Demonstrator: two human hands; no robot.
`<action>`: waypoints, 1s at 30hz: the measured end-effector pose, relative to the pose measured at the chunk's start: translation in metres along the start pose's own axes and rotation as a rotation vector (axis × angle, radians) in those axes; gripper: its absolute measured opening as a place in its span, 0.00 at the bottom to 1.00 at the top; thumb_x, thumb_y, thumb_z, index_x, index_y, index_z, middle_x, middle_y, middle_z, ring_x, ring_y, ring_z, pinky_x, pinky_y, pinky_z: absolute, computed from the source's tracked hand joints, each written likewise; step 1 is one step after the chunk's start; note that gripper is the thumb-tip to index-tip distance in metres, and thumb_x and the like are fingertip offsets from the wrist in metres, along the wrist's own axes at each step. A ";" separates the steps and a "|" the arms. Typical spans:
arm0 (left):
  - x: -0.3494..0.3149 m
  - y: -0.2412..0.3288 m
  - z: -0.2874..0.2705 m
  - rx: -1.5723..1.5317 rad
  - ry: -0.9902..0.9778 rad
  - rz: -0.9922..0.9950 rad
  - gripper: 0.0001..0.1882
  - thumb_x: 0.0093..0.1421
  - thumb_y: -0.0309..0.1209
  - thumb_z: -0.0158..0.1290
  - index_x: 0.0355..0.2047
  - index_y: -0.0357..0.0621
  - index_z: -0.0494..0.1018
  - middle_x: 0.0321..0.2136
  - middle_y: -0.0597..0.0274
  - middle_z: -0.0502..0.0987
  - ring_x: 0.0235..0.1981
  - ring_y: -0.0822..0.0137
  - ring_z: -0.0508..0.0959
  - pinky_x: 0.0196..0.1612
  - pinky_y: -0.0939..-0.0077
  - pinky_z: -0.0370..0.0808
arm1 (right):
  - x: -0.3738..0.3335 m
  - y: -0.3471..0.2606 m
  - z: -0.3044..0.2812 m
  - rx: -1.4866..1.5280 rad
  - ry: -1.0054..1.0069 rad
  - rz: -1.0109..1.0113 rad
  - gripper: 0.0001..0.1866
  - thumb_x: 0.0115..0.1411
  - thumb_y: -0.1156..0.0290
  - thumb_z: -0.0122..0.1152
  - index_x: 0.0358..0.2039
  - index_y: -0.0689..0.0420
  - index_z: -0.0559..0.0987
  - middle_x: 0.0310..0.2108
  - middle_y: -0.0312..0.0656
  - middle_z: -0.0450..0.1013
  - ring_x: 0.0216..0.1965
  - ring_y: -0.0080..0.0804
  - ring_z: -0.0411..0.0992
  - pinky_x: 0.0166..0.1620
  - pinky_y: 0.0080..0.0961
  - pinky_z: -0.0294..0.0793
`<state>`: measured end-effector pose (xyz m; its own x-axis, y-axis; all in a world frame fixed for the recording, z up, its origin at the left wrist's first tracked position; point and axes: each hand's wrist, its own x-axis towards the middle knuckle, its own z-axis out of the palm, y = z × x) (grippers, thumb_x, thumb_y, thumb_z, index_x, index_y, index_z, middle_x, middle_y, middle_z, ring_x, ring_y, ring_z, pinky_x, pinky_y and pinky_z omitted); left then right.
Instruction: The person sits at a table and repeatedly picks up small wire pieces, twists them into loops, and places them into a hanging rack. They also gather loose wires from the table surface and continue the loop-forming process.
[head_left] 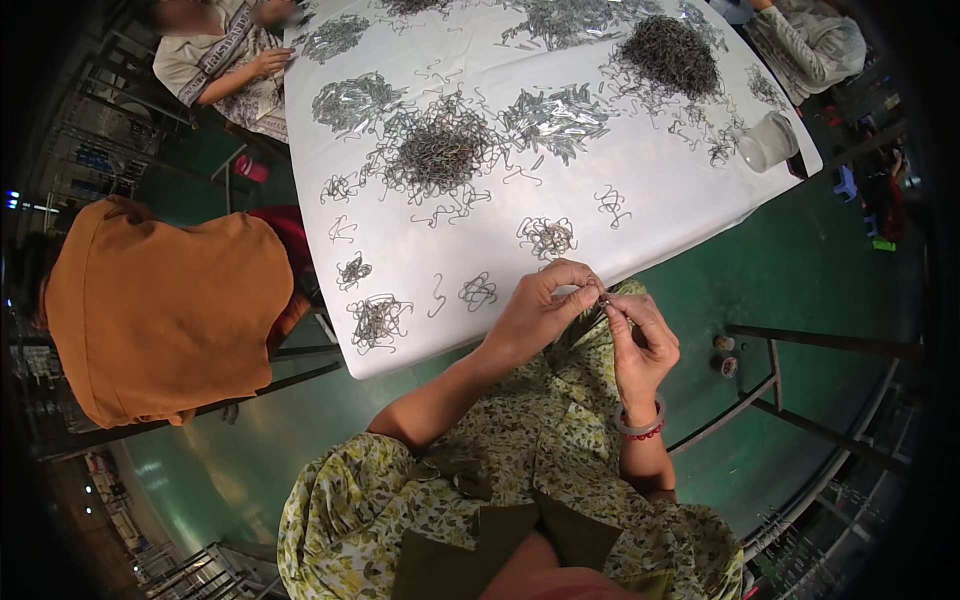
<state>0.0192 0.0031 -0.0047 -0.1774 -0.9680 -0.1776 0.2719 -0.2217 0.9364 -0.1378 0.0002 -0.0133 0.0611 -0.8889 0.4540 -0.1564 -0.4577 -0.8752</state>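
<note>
My left hand point(548, 308) and my right hand point(643, 352) meet just off the table's near edge, above my lap. Thumb and fingers of both are pinched together at the same spot, around something small and dark that is mostly hidden. On the white-covered table point(440, 345), nearest to my left hand, lie a small pile of bent metal hooks point(547, 237) and a looser cluster of hooks point(479, 291). A single S-shaped hook point(437, 296) rests farther left, beside a denser pile of hooks point(377, 322) at the table corner.
A large heap of dark hooks point(440, 155) stands mid-table, between piles of transparent plastic sleeves point(556, 120). Another big hook heap point(670, 58) and a translucent tub point(768, 145) are at the right. An orange-brown garment point(165, 310) is close on my left; people sit across.
</note>
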 end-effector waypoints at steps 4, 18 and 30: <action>-0.005 -0.012 0.011 -0.038 0.098 0.127 0.08 0.64 0.29 0.51 0.39 0.37 0.72 0.40 0.63 0.74 0.43 0.74 0.73 0.49 0.77 0.70 | -0.003 -0.005 0.003 -0.031 0.007 -0.001 0.08 0.52 0.87 0.61 0.33 0.66 0.80 0.30 0.44 0.77 0.31 0.30 0.73 0.35 0.23 0.72; -0.014 -0.008 0.006 0.295 0.187 0.297 0.05 0.63 0.25 0.50 0.37 0.37 0.74 0.34 0.63 0.80 0.36 0.76 0.77 0.43 0.80 0.73 | 0.137 0.127 0.079 -0.474 -0.505 -0.339 0.08 0.52 0.79 0.59 0.34 0.62 0.82 0.29 0.43 0.73 0.35 0.40 0.67 0.39 0.30 0.69; -0.017 -0.006 0.001 0.361 0.143 0.293 0.05 0.62 0.25 0.52 0.38 0.37 0.74 0.33 0.63 0.80 0.37 0.76 0.77 0.42 0.81 0.73 | 0.119 0.105 0.068 -0.208 -0.338 0.056 0.06 0.55 0.78 0.57 0.33 0.65 0.77 0.31 0.46 0.75 0.31 0.39 0.72 0.36 0.29 0.72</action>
<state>0.0201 0.0215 -0.0073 -0.0040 -0.9956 0.0934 -0.0585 0.0935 0.9939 -0.0803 -0.1550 -0.0629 0.3622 -0.8839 0.2957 -0.3626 -0.4259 -0.8289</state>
